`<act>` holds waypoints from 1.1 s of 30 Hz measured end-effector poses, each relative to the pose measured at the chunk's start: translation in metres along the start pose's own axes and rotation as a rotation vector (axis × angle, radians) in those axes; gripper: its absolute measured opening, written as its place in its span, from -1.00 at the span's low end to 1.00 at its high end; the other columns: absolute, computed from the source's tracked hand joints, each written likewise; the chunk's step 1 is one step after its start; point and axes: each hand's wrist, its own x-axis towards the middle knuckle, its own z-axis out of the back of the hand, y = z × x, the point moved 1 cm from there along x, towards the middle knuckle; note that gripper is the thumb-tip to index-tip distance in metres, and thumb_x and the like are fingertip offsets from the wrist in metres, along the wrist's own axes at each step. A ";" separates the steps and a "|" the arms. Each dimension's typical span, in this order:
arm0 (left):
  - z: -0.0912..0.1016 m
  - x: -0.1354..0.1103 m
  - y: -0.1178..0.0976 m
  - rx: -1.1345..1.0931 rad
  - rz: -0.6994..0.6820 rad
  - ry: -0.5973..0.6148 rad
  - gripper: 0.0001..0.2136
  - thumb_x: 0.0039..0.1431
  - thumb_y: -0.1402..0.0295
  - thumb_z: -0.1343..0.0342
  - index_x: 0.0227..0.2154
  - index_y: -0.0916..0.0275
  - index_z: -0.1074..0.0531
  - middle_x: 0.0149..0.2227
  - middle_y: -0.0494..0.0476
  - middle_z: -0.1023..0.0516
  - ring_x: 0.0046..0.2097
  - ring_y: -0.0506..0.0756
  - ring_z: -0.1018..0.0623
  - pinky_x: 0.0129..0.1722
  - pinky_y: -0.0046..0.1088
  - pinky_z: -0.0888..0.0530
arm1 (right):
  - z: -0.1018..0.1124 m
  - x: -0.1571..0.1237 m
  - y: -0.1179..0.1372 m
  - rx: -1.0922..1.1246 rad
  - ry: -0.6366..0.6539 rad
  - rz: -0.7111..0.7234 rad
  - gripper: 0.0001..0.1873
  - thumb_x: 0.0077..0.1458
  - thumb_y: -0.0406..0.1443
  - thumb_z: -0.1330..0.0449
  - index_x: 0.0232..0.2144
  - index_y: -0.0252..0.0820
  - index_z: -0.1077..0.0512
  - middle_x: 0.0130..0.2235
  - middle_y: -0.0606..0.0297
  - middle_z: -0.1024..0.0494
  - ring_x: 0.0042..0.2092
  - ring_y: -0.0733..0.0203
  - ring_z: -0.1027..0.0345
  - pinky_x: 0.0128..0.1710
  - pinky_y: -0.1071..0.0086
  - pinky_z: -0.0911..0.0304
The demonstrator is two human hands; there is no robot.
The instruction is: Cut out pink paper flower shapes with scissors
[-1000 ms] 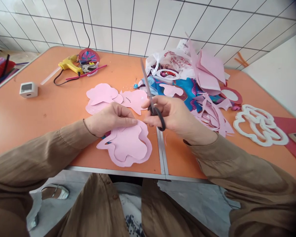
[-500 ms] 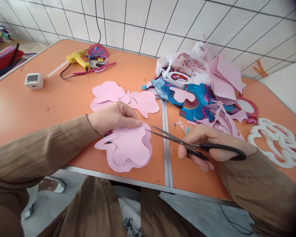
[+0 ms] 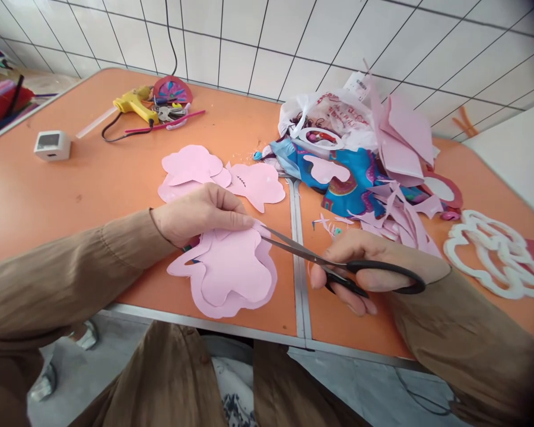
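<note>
My left hand [image 3: 204, 213] pinches the upper edge of layered pink foam-like sheet cutouts [image 3: 238, 270], which have wavy outlines and hang over the orange table near its front edge. My right hand [image 3: 351, 267] is closed on black-handled scissors [image 3: 315, 259], fingers through the loops. The blades are slightly apart and point left, with the pink edge between their tips beside my left thumb. Behind my left hand lie more pink cutouts [image 3: 191, 163], and a pink bow-like piece [image 3: 258, 182] with small dark marks is beside them.
A yellow glue gun [image 3: 136, 105] and a small white cube [image 3: 52, 145] sit at the back left. Right of the table seam are a white plastic bag [image 3: 329, 112], blue patterned fabric [image 3: 353, 178], pink scraps [image 3: 400, 216] and white cloud-shaped outlines [image 3: 493, 255].
The scissors have moved left, bringing the blade tips onto the pink edge. My left hand keeps its pinch, and the view has shifted slightly.
</note>
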 end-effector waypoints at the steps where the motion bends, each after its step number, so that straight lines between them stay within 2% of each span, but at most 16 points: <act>1: 0.000 0.000 0.000 0.009 0.000 0.003 -0.78 -0.03 0.35 -0.29 -0.66 0.32 -0.44 -0.69 0.01 -0.39 -0.69 -0.13 -0.22 -0.73 -0.56 -0.05 | -0.001 0.001 0.000 0.004 -0.005 0.001 -0.47 0.06 0.09 -0.27 -0.16 -0.23 -0.50 -0.58 0.29 -0.51 -0.65 0.35 -0.33 -0.62 0.52 -0.24; 5: 0.000 0.000 0.000 -0.001 -0.002 -0.003 -0.81 -0.01 0.37 -0.27 -0.63 0.32 -0.45 -0.71 -0.01 -0.35 -0.69 -0.12 -0.22 -0.74 -0.55 -0.04 | -0.002 0.003 0.002 -0.025 -0.026 -0.041 -0.44 0.05 0.13 -0.25 -0.18 -0.24 -0.48 -0.55 0.27 -0.54 -0.60 0.35 -0.39 -0.57 0.52 -0.28; 12: 0.000 -0.001 -0.001 -0.024 0.003 -0.005 -0.81 -0.05 0.39 -0.29 -0.65 0.33 -0.45 -0.68 0.02 -0.41 -0.68 -0.11 -0.26 -0.72 -0.55 -0.07 | -0.003 0.007 0.001 -0.070 -0.071 -0.065 -0.38 -0.04 0.19 -0.26 -0.26 -0.25 -0.46 -0.60 0.26 -0.52 -0.63 0.29 -0.38 -0.65 0.48 -0.23; 17: -0.001 -0.001 -0.001 -0.056 0.010 -0.008 -0.80 -0.03 0.41 -0.28 -0.66 0.33 -0.44 -0.68 0.02 -0.40 -0.67 -0.10 -0.30 -0.71 -0.57 -0.12 | -0.003 0.007 -0.004 -0.049 -0.113 -0.061 -0.57 0.02 0.00 -0.28 -0.25 -0.24 -0.48 -0.61 0.30 -0.52 -0.65 0.34 -0.34 -0.69 0.52 -0.18; 27: -0.002 -0.001 0.000 -0.082 0.021 -0.012 -0.79 -0.01 0.42 -0.28 -0.66 0.36 -0.44 -0.69 0.01 -0.39 -0.67 -0.12 -0.29 -0.71 -0.60 -0.13 | -0.001 0.007 -0.004 -0.023 -0.064 -0.025 -0.54 0.07 0.01 -0.29 -0.21 -0.28 -0.47 -0.67 0.44 -0.45 -0.72 0.42 -0.26 -0.72 0.58 -0.21; 33: -0.002 0.001 0.000 -0.077 0.017 -0.008 -0.79 0.02 0.43 -0.25 -0.65 0.38 -0.44 -0.70 -0.01 -0.35 -0.67 -0.14 -0.26 -0.71 -0.62 -0.10 | -0.001 0.007 -0.006 -0.014 -0.050 -0.005 -0.50 0.09 0.06 -0.26 -0.20 -0.28 -0.47 -0.68 0.45 -0.45 -0.72 0.45 -0.25 -0.69 0.61 -0.21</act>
